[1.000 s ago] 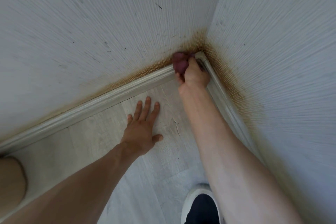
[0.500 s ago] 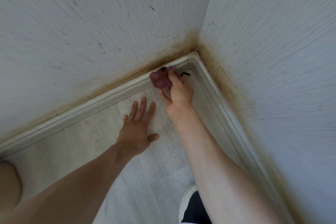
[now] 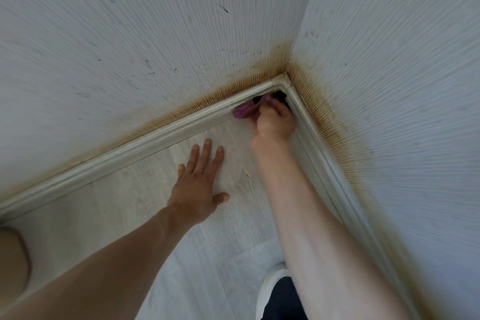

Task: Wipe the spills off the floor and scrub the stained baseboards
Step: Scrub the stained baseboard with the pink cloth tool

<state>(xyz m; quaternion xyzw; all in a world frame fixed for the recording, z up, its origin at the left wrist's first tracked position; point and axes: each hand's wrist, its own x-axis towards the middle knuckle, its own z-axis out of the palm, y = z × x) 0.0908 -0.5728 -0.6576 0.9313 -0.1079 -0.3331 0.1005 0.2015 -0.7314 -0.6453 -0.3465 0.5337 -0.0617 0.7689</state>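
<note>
While our left hand is lying flat with straight fingers on the floor, our right hand is clutching the purple cloth against the baseboard in the corner.

The single head camera is looking steeply down, close in, facing the room corner above the floor.

cloth: purple | baseboard: off-white | wall: pale ribbed, orange-brown stain | floor: light-grey woodgrain
</note>
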